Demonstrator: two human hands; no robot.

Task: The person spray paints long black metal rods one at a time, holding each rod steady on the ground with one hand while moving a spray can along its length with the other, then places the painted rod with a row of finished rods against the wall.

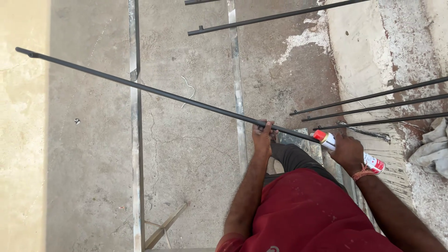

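Spray can (368,161) mostly hidden by right hand (346,151); cloth (434,147) cut off at edge.

six dark rods (163,93), one spray can (326,139), one rag (431,147)

Hands (262,138) on rod (154,91), spray can (347,150)

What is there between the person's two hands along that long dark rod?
In the head view, only a bare stretch of rod runs between the left hand and the right hand, which holds a spray can.
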